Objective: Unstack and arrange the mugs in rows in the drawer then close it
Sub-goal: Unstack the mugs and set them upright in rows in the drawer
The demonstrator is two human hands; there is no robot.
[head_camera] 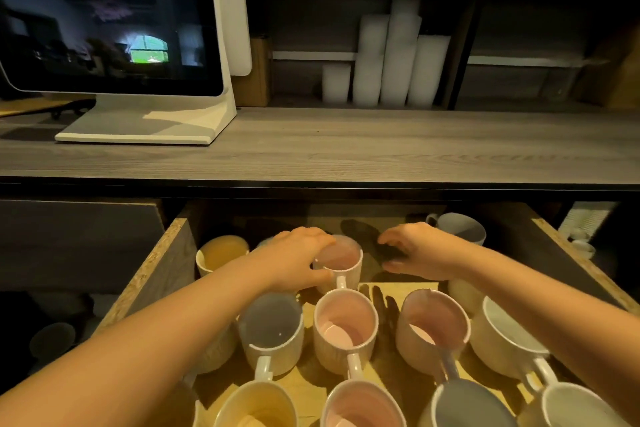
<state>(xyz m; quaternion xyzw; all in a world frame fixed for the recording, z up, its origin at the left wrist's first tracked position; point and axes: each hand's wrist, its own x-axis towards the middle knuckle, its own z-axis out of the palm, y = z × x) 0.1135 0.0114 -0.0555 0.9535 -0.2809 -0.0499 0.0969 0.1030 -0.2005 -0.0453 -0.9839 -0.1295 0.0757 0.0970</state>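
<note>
The wooden drawer point(162, 263) is pulled out below the counter and holds several mugs. My left hand point(298, 258) grips the rim of a pink-lined mug point(341, 262) in the back row, its handle pointing toward me. My right hand point(419, 251) hovers just right of it over a bare patch of drawer floor, fingers spread and holding nothing. Behind it stands a grey mug point(462, 227); a yellow-lined mug point(221, 253) stands at the back left. Closer to me are a grey mug point(272, 329), two pink mugs point(346, 326) point(433, 322) and a white one point(502, 336).
A grey wooden counter point(381, 146) runs above the drawer, carrying a white-framed screen point(110, 17) on the left. Stacks of white cups point(388, 59) stand on the shelf behind. The front row holds more mugs, yellow point(258, 406), pink point(363, 406) and grey point(471, 406).
</note>
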